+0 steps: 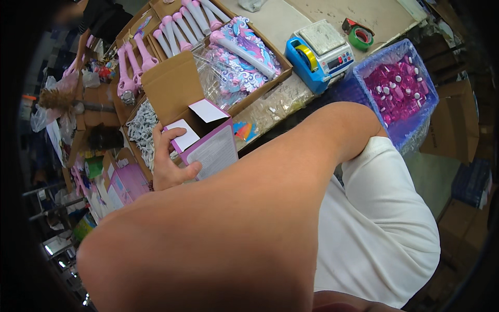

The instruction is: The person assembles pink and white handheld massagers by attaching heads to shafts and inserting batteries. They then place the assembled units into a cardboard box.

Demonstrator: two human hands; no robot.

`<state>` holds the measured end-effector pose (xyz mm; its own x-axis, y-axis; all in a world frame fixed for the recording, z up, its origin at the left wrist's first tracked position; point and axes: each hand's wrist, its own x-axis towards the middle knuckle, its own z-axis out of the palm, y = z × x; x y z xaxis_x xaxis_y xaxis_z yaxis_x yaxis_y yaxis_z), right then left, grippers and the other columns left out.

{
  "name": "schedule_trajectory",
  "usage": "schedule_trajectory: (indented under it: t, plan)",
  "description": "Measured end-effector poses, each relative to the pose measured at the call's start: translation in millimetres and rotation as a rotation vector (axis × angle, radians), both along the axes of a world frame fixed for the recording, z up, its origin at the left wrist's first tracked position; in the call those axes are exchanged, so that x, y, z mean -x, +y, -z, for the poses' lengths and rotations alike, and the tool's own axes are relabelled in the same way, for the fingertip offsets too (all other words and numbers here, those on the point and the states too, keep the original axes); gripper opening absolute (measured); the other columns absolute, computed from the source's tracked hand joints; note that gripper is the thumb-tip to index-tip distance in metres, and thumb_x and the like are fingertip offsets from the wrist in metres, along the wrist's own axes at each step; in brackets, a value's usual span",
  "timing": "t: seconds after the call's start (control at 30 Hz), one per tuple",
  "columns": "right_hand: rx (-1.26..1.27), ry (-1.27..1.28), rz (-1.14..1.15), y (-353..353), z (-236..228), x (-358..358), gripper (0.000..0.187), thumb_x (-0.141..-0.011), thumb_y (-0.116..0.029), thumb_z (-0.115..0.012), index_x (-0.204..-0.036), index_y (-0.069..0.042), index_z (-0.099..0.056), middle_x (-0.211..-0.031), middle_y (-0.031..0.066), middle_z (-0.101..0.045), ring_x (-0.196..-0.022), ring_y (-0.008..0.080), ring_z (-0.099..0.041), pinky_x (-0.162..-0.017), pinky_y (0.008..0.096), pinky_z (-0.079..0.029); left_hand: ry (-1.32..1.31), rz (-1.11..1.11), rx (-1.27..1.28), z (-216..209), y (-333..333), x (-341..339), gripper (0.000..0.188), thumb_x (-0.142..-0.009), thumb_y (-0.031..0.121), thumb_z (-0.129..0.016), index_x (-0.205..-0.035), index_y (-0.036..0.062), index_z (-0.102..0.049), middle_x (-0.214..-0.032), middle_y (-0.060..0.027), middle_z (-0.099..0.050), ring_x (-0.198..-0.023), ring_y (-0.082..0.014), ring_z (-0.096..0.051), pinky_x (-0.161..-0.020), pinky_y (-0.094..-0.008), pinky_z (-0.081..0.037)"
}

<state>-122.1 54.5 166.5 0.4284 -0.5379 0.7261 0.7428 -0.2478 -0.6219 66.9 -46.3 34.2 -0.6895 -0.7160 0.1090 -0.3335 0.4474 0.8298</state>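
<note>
My left hand [172, 167] grips an upright purple and white carton [217, 151], fingers over its left top edge and thumb against its printed side. The carton's top is open, with two white flaps folded out and a large brown flap [174, 78] rising behind. Its inside is mostly hidden from me. My right arm [270, 177] bends up across the foreground, elbow at the right and forearm close to the camera. Whatever my right hand [119, 249] does cannot be made out; its fingers are hidden. Grey-white looped pieces [143, 132] lie beside the carton.
Behind is a cardboard tray [283, 67] of pink and white wands and patterned pieces. A blue scale [332, 57] and green tape [361, 37] stand on the table. At right, a blue crate [358, 83] holds pink bottles. A co-worker [106, 21] is at far left.
</note>
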Motion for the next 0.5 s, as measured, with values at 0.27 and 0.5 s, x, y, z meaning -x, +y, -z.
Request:
schedule_trajectory:
  t: [0.27, 0.5]
  plan:
    - [0.005, 0.02, 0.01, -2.9, -4.0, 0.7, 0.03, -0.092, -0.027, -0.054, -0.096, 0.001, -0.063, -0.091, 0.0113, -0.062, -0.083, 0.0185, -0.057, -0.074, 0.0324, -0.044, -0.09, -0.043, 0.031, -7.6, 1.3, 7.3, 0.065, -0.055, 0.008, -0.075, -0.115, 0.0094, -0.051, -0.133, -0.0137, -0.029, -0.114, -0.0284, -0.051, -0.093, -0.0362, -0.047]
    - [0.014, 0.04, 0.063, -8.0, -8.8, 8.7, 0.026, -0.091, -0.025, -0.056, -0.094, 0.0, -0.063, -0.086, 0.0097, -0.062, -0.079, 0.0165, -0.058, -0.07, 0.0307, -0.045, 0.04, 0.006, 0.115, 17.7, -18.9, 4.1, 0.065, -0.057, 0.026, -0.085, -0.112, 0.0088, -0.055, -0.131, -0.0159, -0.032, -0.114, -0.0308, -0.052, -0.093, -0.0354, -0.046]
